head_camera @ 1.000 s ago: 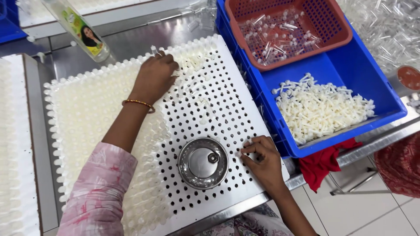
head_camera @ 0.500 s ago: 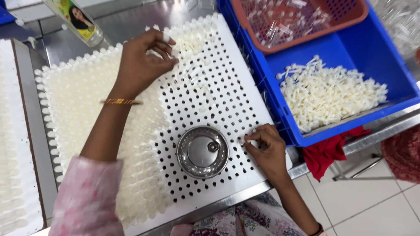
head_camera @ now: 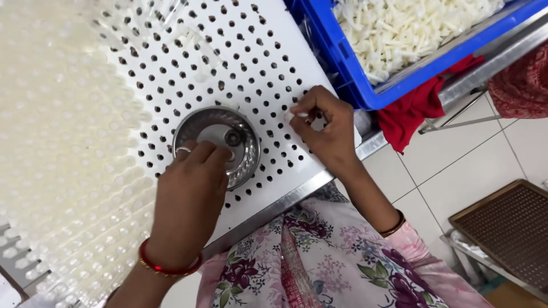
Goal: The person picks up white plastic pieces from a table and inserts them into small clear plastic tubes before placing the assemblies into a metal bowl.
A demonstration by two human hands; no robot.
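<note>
Person is sitting at a metal bench w/ a big white perforated tray [head_camera: 268, 63] lying flat in front of them. Left hand [head_camera: 188, 205] is reaching into a small round steel bowl [head_camera: 220, 140] that is sitting on the tray's near edge area; fingers are curled together, tips dipping over the bowl's near rim, but can't tell whether they are pinching anything inside. A ring is showing on one finger & a red-and-gold bangle [head_camera: 168, 265] is sitting on the wrist.

Right hand [head_camera: 325, 128] is hovering just right of the bowl, over the tray's holes near the tray's right edge. Thumb & forefinger are pinched together on a small white plastic piece [head_camera: 292, 116], other fingers tucked under. A dark band is showing at that wrist.

Left part of the tray is already packed w/ rows of clear little tubes [head_camera: 63, 142] standing in the holes; right part is showing mostly bare holes, a few loose tubes lying near the top.

Beyond the tray, upper right, a blue bin [head_camera: 399, 80] is holding a heap of white plastic pieces [head_camera: 399, 28]. A red cloth [head_camera: 414, 108] is hanging below the bin's corner. Brown mesh tray [head_camera: 508, 228] is sitting low on the tiled floor at right. Floral pink garment is filling the bottom of the view
</note>
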